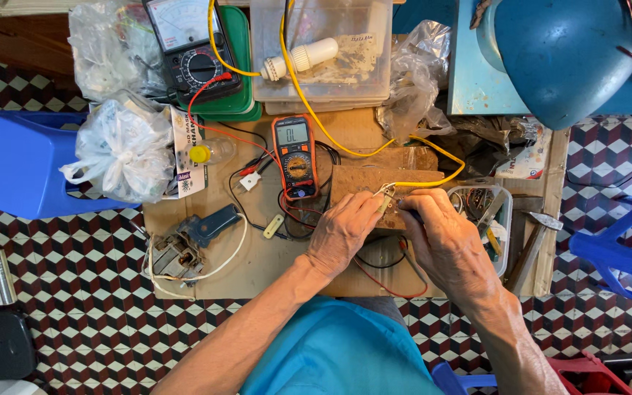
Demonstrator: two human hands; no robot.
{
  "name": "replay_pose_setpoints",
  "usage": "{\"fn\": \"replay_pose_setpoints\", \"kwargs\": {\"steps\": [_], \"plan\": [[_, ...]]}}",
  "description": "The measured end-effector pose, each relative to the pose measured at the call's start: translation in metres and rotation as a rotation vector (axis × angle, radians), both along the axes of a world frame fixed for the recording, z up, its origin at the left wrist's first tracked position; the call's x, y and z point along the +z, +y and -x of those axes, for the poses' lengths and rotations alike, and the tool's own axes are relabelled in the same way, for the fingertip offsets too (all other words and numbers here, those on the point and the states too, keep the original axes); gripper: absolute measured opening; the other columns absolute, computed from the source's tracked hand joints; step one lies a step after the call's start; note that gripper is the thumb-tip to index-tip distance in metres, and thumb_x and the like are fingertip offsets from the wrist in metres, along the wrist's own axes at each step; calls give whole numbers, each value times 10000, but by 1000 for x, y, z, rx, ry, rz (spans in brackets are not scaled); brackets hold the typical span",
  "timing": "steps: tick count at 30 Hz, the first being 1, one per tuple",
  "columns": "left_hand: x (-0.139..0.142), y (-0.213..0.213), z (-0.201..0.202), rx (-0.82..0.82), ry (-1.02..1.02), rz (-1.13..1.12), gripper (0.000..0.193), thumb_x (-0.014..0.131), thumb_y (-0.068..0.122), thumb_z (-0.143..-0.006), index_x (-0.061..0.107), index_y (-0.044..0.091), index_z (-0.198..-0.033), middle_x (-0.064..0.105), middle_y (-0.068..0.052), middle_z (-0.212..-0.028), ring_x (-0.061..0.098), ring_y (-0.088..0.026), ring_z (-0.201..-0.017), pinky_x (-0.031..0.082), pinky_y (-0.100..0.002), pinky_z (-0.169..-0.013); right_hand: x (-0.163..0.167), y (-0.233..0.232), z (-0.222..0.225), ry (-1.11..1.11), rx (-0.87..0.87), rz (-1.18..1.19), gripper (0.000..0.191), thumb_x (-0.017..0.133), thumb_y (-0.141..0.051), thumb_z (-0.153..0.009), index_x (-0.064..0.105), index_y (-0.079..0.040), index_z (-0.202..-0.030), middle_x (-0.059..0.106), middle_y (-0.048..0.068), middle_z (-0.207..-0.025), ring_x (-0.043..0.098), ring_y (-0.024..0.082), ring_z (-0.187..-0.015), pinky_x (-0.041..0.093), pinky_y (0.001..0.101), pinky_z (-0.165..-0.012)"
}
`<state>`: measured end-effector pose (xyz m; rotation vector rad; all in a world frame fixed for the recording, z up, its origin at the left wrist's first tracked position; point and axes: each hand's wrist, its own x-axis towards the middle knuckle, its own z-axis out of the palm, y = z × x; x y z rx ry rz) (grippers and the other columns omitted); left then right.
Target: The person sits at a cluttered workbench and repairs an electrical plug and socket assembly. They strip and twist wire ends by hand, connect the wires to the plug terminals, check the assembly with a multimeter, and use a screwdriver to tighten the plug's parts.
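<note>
Head view: I see both hands meeting over a wooden block at the middle of a cluttered cardboard work surface.

My left hand (pixel 341 230) is curled, its fingertips pinching a small pale part (pixel 385 196) at the end of the yellow wire (pixel 316 117), which runs up the board toward a white bulb (pixel 303 57) lying in a clear plastic tray (pixel 382 44). My right hand (pixel 444 238) is closed around a thin dark tool (pixel 409 214) whose tip meets the same part; how it is gripped I cannot tell. Both rest on the wooden block (pixel 363 179). Just left of the block lies an orange digital multimeter (pixel 294 156) with red and black leads; an analog meter (pixel 190 47) sits well above it. A hammer (pixel 534 238) lies at the right edge.
</note>
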<state>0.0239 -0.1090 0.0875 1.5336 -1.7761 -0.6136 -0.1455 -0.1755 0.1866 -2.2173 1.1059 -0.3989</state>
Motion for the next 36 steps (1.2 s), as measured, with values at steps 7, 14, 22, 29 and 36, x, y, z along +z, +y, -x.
{"fn": "replay_pose_setpoints", "kwargs": {"steps": [7, 14, 22, 29, 36], "plan": [[2, 0, -2, -8, 13, -9, 320, 683, 85, -942, 616, 13, -1246, 621, -110, -1113, 631, -297, -1000, 552, -399, -859, 2, 0, -4, 77, -96, -55, 156, 666, -60, -958, 588, -2, -1080, 619, 181, -990, 672, 338, -840, 543, 409, -704], [1, 0, -3, -18, 0, -9, 314, 684, 90, -952, 616, 9, -1247, 623, -112, -1108, 633, -297, -994, 557, -400, -841, 1, 2, -10, 60, -106, 16, 172, 681, -73, -951, 592, 0, -1078, 624, 194, -1000, 675, 366, -838, 533, 422, -695], [2, -1, -3, -17, -50, 35, 325, 680, 92, -932, 605, 3, -1235, 619, -114, -1071, 634, -283, -951, 567, -388, -796, 5, -2, -12, 91, -108, 22, 146, 663, -75, -985, 579, 14, -1065, 611, 196, -967, 662, 368, -798, 521, 430, -671], [7, -6, -7, -74, -48, 6, 196, 633, 79, -959, 578, 28, -1139, 597, -118, -997, 630, -290, -931, 557, -400, -807, 5, -9, -13, 126, -61, -24, 173, 684, -99, -959, 577, 10, -1041, 620, 191, -983, 674, 342, -813, 539, 416, -678], [12, -7, -8, -77, -35, 11, 139, 627, 72, -959, 553, 35, -1071, 579, -118, -956, 623, -297, -915, 548, -408, -790, 5, -10, -13, 99, -55, -75, 183, 675, -78, -940, 580, 9, -1070, 637, 180, -998, 701, 315, -851, 561, 395, -706]]}}
